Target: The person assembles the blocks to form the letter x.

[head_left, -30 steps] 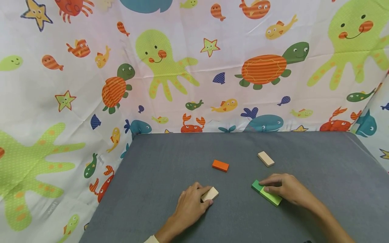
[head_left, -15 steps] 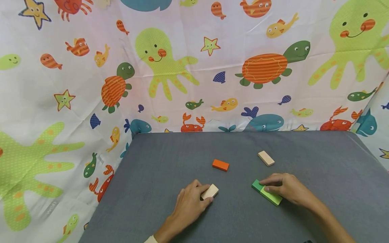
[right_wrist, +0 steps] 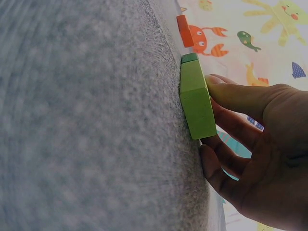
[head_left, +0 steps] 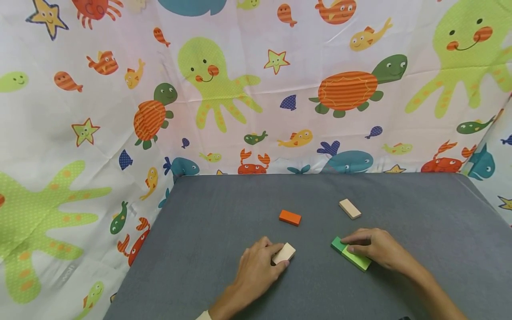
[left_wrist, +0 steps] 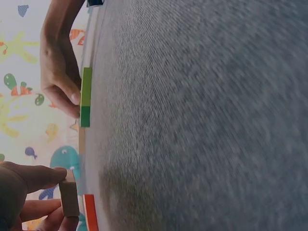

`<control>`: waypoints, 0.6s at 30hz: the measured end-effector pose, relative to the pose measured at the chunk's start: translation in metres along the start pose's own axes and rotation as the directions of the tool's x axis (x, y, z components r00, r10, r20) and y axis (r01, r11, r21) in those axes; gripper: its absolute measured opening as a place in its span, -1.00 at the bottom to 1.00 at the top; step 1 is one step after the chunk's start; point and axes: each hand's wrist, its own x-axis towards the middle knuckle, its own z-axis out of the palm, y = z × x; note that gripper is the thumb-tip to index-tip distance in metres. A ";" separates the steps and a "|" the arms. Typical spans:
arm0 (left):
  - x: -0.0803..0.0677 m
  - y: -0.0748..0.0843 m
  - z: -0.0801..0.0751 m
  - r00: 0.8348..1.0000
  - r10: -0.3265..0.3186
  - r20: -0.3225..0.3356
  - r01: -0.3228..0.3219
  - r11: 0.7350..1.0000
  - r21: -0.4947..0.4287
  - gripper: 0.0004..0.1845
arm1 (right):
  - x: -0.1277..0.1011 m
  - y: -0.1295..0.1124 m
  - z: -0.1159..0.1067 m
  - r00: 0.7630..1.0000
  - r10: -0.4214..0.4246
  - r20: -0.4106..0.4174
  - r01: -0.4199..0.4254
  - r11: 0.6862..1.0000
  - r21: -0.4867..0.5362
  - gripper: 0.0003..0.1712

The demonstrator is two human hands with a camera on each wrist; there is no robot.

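Note:
My left hand [head_left: 258, 266] pinches a plain wooden block [head_left: 284, 253] between thumb and fingers. In the left wrist view the same wooden block [left_wrist: 69, 193] looks lifted a little off the cloth. To the right, my right hand [head_left: 378, 250] holds a light green block [head_left: 359, 258] with curled fingers. A dark green block [head_left: 338, 244] lies end to end against it, with a fingertip at its edge. The light green block [right_wrist: 198, 103] lies flat on the cloth in the right wrist view, the thumb touching its upper edge.
An orange block [head_left: 290, 218] lies ahead of my left hand. Another plain wooden block [head_left: 350, 209] lies behind the green pair. The grey cloth-covered table [head_left: 208, 213] ends at a printed sea-animal curtain [head_left: 240, 26].
My left hand has turned the plain wooden block somewhat and shifted it slightly to the right, toward the green blocks. The right hand and green blocks have stayed in place.

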 end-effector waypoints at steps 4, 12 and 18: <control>0.001 0.006 0.003 1.000 0.012 -0.005 -0.012 1.000 0.018 -0.55 | 0.000 0.000 0.000 1.000 -0.004 -0.003 0.004 1.000 0.002 -0.79; 0.003 0.016 0.012 0.998 0.054 -0.040 -0.052 0.998 0.031 -0.56 | -0.001 0.000 0.000 1.000 -0.014 -0.013 0.014 1.000 0.001 -0.80; 0.006 0.025 0.020 0.998 0.059 -0.030 -0.058 0.998 0.026 -0.56 | -0.001 0.000 0.000 0.999 -0.032 -0.024 0.032 0.999 0.011 -0.79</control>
